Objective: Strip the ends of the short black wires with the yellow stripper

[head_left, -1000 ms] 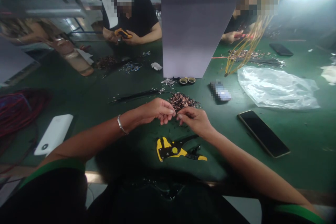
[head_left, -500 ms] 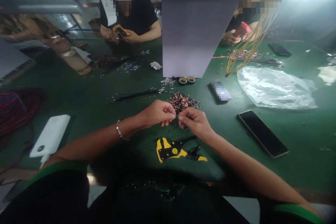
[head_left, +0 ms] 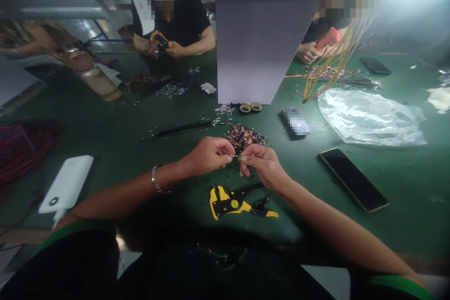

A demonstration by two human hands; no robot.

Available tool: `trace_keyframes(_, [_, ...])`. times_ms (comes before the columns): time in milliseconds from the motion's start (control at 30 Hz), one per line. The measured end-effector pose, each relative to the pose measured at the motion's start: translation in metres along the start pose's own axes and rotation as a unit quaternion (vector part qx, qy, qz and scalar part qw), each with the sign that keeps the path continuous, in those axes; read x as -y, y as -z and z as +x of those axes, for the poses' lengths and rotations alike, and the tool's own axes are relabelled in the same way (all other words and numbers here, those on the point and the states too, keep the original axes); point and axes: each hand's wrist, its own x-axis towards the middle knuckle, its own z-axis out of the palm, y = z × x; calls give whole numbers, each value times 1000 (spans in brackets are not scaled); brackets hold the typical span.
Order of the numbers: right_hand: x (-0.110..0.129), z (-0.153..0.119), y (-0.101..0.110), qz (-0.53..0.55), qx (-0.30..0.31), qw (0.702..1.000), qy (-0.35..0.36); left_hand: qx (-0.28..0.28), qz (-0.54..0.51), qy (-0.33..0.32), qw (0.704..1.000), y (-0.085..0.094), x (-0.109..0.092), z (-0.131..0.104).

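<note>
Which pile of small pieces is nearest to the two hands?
The copper-coloured pile, just beyond the left hand and right hand; the silver pile and all others lie farther back.

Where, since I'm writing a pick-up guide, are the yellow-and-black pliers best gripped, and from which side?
Probably by the handles, with the right hand coming from the right. The pliers lie flat, head to the left and handles spread apart toward the right, which should let the hand close round both.
</note>
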Motion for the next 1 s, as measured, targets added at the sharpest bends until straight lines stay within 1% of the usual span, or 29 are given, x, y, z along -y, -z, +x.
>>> trace_keyframes(133, [0,0,-2,-2,0,1000,-2,-2,-12,20,1000,0,-2,0])
trace_keyframes(300, [-1,-1,-1,-25,-6,1000,9,-6,-16,7,1000,-1,-6,-2])
trace_keyframes(600, [0,-3,-4,-62,-9,998,31,-13,-30,31,999,1,-7,-4])
trace_keyframes(700, [2,-4,-5,-76,-10,996,34,-6,-22,33,999,1,-7,-5])
trace_keyframes(833, [3,-4,-6,-106,-9,994,29,13,-5,28,1000,0,-3,-5])
trace_keyframes(1000, [1,-4,-6,-129,-12,991,24,-11,26,11,1000,-4,7,-2])
